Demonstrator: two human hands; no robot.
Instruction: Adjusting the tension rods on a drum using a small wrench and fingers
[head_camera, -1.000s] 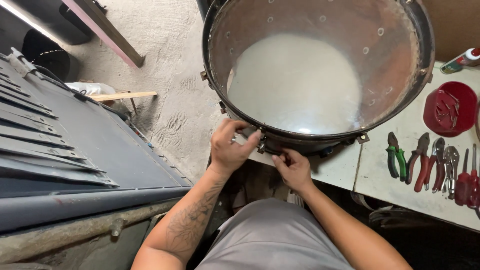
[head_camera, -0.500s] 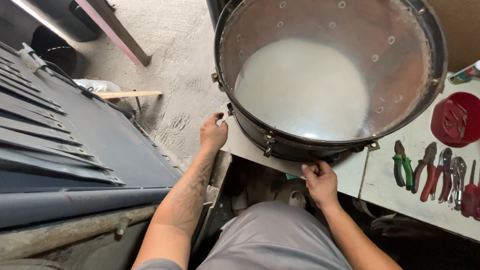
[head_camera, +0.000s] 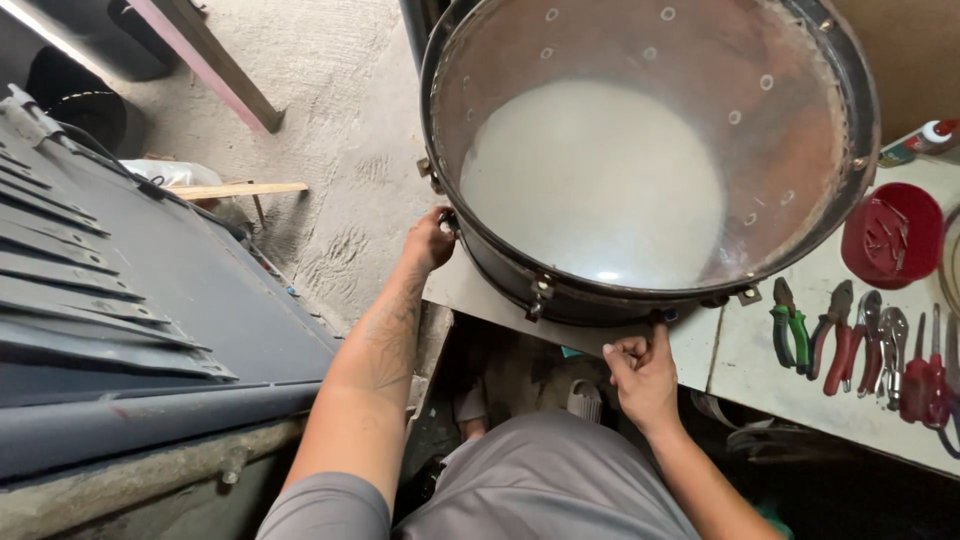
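A large drum (head_camera: 640, 170) with a black shell, a dark metal rim and a whitish translucent skin stands on the white table (head_camera: 700, 360). My left hand (head_camera: 430, 240) is up at the drum's left side, its fingers closed on a small tension lug on the rim. My right hand (head_camera: 640, 375) is at the table's front edge below the drum, its fingers pinched at a lug on the near side of the rim. My grey-clad knees show below.
Pliers with green and red handles (head_camera: 815, 330) and other hand tools lie on the table to the right, next to a red bowl (head_camera: 890, 235). A dark slatted panel (head_camera: 110, 300) fills the left; a wooden stick (head_camera: 235, 190) lies on the concrete floor.
My hands have moved apart: the left went up and left along the rim, the right went right along the near rim. The view has shifted closer to the drum.
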